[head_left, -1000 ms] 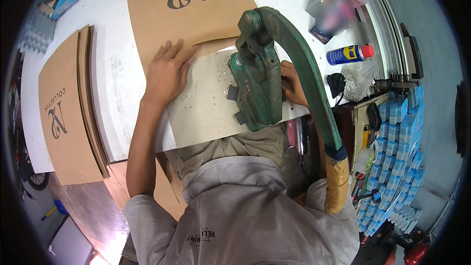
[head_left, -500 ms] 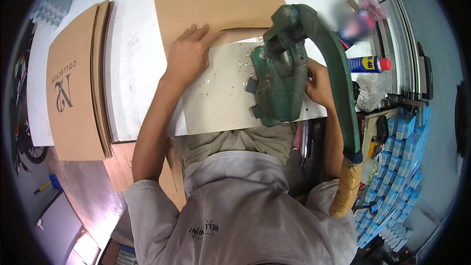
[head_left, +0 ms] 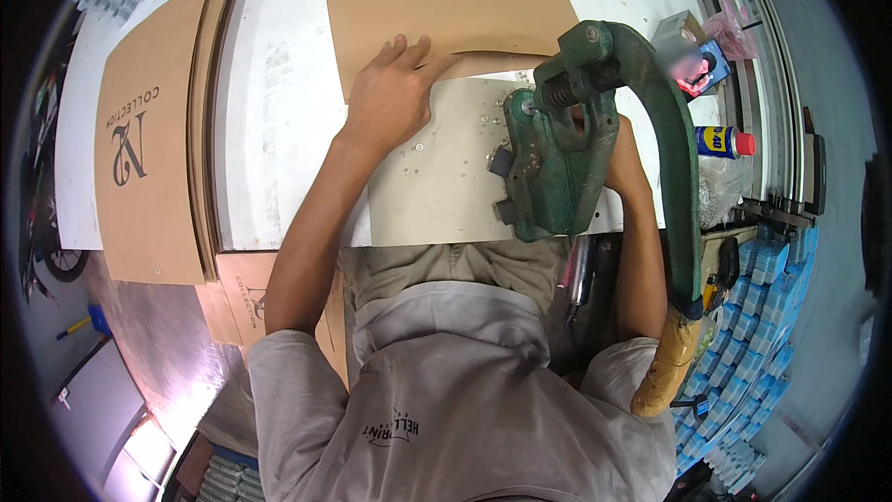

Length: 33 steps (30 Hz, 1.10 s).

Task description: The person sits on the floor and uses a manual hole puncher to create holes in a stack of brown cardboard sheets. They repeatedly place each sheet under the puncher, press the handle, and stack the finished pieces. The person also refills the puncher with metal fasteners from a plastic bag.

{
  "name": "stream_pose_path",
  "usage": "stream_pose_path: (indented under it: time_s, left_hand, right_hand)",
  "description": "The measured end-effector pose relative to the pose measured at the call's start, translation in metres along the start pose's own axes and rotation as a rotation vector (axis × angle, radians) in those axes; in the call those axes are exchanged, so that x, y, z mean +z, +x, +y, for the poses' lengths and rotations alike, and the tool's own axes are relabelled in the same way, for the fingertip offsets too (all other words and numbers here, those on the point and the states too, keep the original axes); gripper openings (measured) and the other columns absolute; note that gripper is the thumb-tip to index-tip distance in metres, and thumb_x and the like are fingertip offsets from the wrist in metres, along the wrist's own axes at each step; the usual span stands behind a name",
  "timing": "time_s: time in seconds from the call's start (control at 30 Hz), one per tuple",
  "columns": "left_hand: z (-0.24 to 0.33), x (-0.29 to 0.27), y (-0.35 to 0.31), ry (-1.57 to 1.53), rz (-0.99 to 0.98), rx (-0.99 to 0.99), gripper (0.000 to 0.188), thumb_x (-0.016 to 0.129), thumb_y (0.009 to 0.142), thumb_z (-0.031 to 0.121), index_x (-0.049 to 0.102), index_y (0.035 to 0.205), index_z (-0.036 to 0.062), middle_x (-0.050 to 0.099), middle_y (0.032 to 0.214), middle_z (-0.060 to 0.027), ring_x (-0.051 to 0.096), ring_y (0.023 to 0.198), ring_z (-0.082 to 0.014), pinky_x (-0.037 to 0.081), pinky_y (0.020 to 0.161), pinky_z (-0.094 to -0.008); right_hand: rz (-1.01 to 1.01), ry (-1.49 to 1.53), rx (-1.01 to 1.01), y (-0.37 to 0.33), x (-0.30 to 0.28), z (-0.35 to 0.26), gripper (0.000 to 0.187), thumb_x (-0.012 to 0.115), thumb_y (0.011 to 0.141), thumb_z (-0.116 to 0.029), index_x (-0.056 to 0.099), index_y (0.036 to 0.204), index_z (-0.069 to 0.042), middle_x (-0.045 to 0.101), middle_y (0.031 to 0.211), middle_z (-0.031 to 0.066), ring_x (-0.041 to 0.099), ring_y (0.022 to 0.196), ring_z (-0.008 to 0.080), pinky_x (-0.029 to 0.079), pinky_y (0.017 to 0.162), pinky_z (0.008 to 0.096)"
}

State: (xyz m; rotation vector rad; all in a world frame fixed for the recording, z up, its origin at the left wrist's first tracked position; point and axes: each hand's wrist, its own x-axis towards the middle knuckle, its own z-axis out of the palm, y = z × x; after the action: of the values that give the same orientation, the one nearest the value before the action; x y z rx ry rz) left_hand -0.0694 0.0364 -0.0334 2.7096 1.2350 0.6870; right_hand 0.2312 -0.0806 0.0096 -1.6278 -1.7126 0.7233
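A flat brown paper bag (head_left: 446,14) with a dark printed design lies ahead of me, its near edge parted in a dark slit. My left hand (head_left: 395,98) rests on that edge with its fingers stretched out and apart. A green hand press (head_left: 567,167) stands right of it on a pale plate (head_left: 423,195) dotted with small round metal bits. The press's long lever (head_left: 683,214) curves toward me and ends in a tan taped grip (head_left: 667,367). My right hand (head_left: 624,158) is behind the press, which hides its fingers.
A stack of similar brown bags (head_left: 153,149) lies at the left of the white table (head_left: 269,121). Along the right stand a spray can (head_left: 720,141), a small box (head_left: 680,33) and a clear plastic bag (head_left: 720,191). Blue-wrapped packs (head_left: 743,316) are piled beside the table.
The view has shifted a little. My right hand has moved farther forward behind the press, so its fingers no longer show. My left hand stays on the bag's edge.
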Motion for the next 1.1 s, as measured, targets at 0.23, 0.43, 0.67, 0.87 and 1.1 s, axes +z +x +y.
stream_pose_path:
  time_s: [0.23,0.43,0.67,0.87,1.1]
  left_hand:
    - [-0.001,-0.002,-0.003,0.036,-0.027,-0.041,0.054,0.059,0.089,0.001,0.067,0.136,0.0259,0.065,0.139,-0.0133,0.061,0.13,-0.0382,0.053,0.106,-0.0435]
    - [0.001,-0.003,0.0,0.043,-0.065,-0.064,0.063,0.056,0.084,-0.004,0.067,0.137,0.028,0.065,0.141,-0.0112,0.06,0.131,-0.0365,0.055,0.105,-0.0414]
    - [-0.004,-0.001,0.001,0.037,-0.031,-0.002,0.064,0.061,0.079,-0.005,0.067,0.136,0.0239,0.067,0.138,-0.0125,0.066,0.123,-0.0372,0.057,0.1,-0.0413]
    - [0.016,-0.018,0.016,-0.189,-0.012,0.015,0.035,0.065,0.076,-0.003,0.076,0.108,0.0073,0.073,0.117,-0.0118,0.072,0.098,-0.031,0.059,0.085,-0.0417]
    - [0.071,-0.009,0.036,-0.398,-0.048,-0.003,0.03,0.064,0.079,-0.001,0.074,0.107,0.0017,0.073,0.107,-0.0159,0.071,0.096,-0.0361,0.057,0.085,-0.044]
  right_hand:
    - [0.03,0.28,0.034,0.004,0.006,-0.005,0.018,0.076,0.084,-0.008,0.072,0.098,0.002,0.072,0.092,0.0052,0.064,0.085,0.0133,0.053,0.078,0.033]
    - [0.106,0.521,0.17,0.013,0.03,0.023,0.022,0.076,0.089,-0.013,0.07,0.105,0.001,0.069,0.103,0.0067,0.063,0.091,0.014,0.053,0.082,0.0317]
    - [-0.064,0.387,0.096,0.019,0.031,0.025,0.033,0.078,0.091,-0.019,0.069,0.116,0.0,0.067,0.12,0.0106,0.063,0.1,0.0162,0.053,0.088,0.0312]
    - [-0.001,0.192,0.079,0.02,0.005,0.005,0.022,0.072,0.092,-0.012,0.07,0.111,-0.002,0.069,0.102,0.0048,0.064,0.089,0.014,0.054,0.078,0.0301]
    - [0.154,1.05,0.372,0.023,0.031,-0.009,0.027,0.068,0.096,-0.015,0.068,0.119,-0.001,0.072,0.107,0.0081,0.069,0.092,0.0157,0.058,0.078,0.0303]
